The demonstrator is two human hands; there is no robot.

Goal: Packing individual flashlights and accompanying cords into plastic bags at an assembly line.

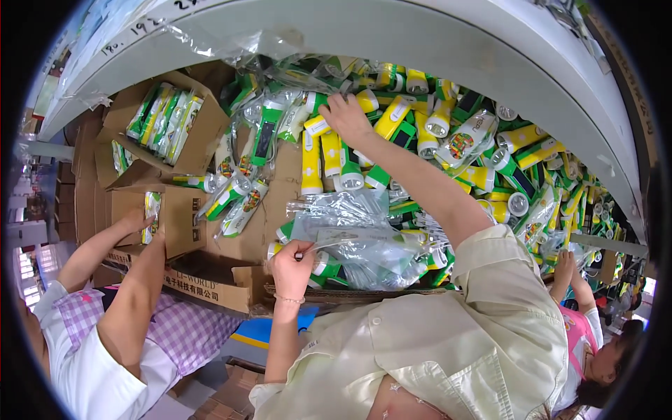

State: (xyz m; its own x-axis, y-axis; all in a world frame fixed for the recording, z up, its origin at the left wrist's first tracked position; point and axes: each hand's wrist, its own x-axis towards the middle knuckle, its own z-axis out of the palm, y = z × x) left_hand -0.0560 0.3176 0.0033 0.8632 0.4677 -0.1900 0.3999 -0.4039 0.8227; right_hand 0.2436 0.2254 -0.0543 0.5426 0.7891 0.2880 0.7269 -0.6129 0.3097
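My left hand (290,269) is closed at the near left of the pile, pinching the edge of a clear plastic bag (364,241). A small dark spot shows at its fingers. My right hand (346,120) reaches to the far side, its fingers bent down over a yellow and white flashlight (317,127); its fingertips are partly hidden. Below that hand, several yellow flashlights (311,164) stand side by side on brown cardboard. A green flashlight with a dark panel (264,140) lies to their left.
Bagged flashlights (241,210) lie left of centre. An open carton (203,133) holds packed ones. At left, a co-worker's hands (140,224) put a packed piece into a small box (185,220). Another person's hands (565,266) work at right. A grey beam (420,35) arches across the far side.
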